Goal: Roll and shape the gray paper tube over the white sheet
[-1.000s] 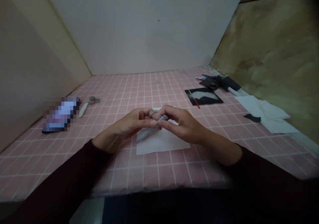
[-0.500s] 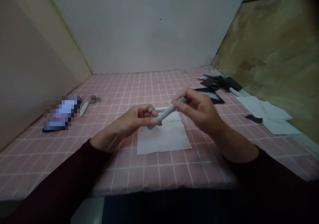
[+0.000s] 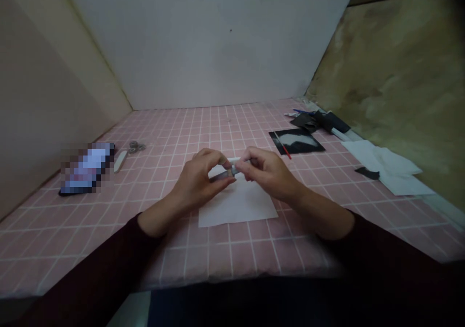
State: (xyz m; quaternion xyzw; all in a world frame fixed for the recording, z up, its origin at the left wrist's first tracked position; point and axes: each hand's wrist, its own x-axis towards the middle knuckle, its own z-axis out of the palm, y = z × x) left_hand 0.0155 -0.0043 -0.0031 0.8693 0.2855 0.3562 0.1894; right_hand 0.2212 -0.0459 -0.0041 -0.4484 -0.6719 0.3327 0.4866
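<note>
Above a white sheet of paper (image 3: 238,206), my left hand (image 3: 203,177) pinches a slim grey rolled tube (image 3: 220,176) near its middle, with fingers and thumb closed round it. My right hand (image 3: 267,172) grips the same tube at its right part, its fingertips almost touching those of my left hand. A small tan patch shows on the tube between the left fingertips. The right end of the tube is mostly hidden by my right fingers.
On the left lie a blurred phone (image 3: 89,167), a white strip (image 3: 120,161) and grey scissors (image 3: 136,147). Toward the right are a black sheet (image 3: 300,142) with a red-tipped stick (image 3: 285,147), black scraps (image 3: 332,122) and white papers (image 3: 395,167).
My right hand has moved down and left, close to my left hand. The tube has turned nearer to level, and my left fingers have shifted round it. The black sheet is now uncovered.
</note>
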